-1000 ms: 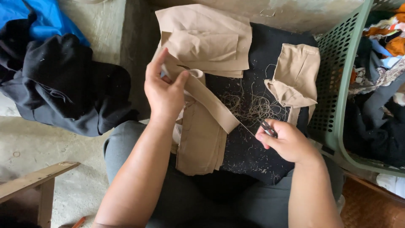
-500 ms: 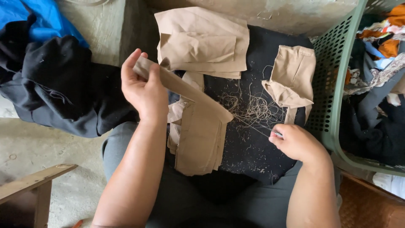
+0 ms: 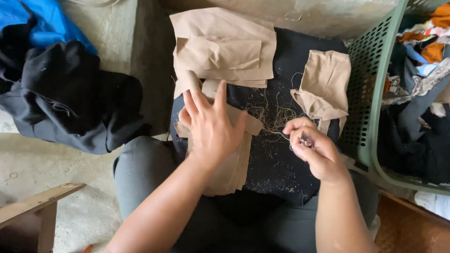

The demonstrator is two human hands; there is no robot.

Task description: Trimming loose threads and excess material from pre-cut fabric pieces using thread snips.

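Note:
My left hand [image 3: 213,124] lies flat, fingers spread, pressing a tan cloth piece [image 3: 229,164] on the dark cloth [image 3: 276,168] over my lap. My right hand [image 3: 313,147] is closed around a small metal thread cutter [image 3: 305,142], just right of a tangle of loose threads [image 3: 274,117]. A stack of folded tan pieces [image 3: 222,49] lies at the far side of the lap cloth. Another folded tan piece [image 3: 326,86] rests to the right, near the basket.
A green plastic laundry basket [image 3: 375,103] full of mixed clothes stands at the right. A heap of black garments [image 3: 70,98] and a blue cloth [image 3: 42,21] lie on the concrete floor at the left. A wooden edge [image 3: 33,206] shows at the lower left.
My left hand lowered the tan strip it held up and now presses it flat on the lap. My right hand moved left toward the thread tangle.

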